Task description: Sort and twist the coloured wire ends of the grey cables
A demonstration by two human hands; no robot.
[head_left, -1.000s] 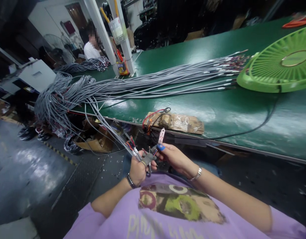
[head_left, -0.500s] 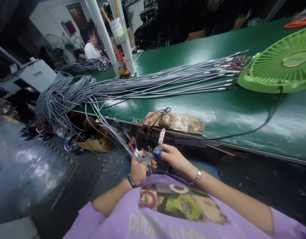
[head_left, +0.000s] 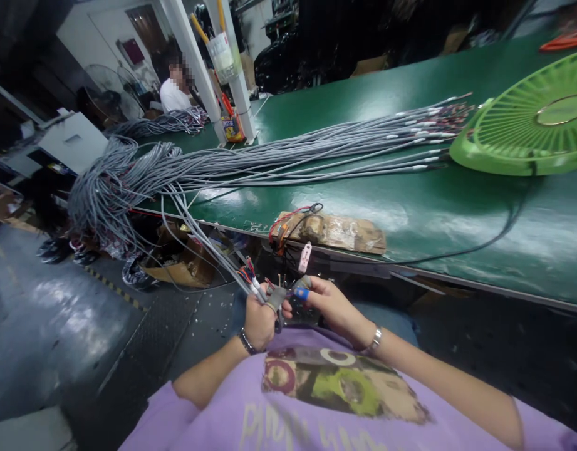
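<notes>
My left hand (head_left: 260, 318) is closed around the ends of several grey cables (head_left: 208, 241) that hang off the bench edge. Coloured wire ends (head_left: 247, 270) fan out above this grip, past white sleeves. Grey covers wrap the thumb and a finger, and a blue band circles a finger of my right hand (head_left: 332, 305). My right hand's fingertips are pinched together just to the right of the cable ends. Whatever lies between them is too small to make out. Both hands are in front of my body, below the bench edge.
On the green bench (head_left: 410, 207) lies a long bundle of grey cables (head_left: 288, 147). A green fan (head_left: 527, 119) stands at the right. A wooden block (head_left: 349, 233) with wires sits at the front edge. A cardboard box (head_left: 185, 269) is below; a person (head_left: 173, 94) sits beyond.
My right hand has shifted slightly right, a little away from the left hand. The left hand keeps its hold on the cables, almost unmoved.
</notes>
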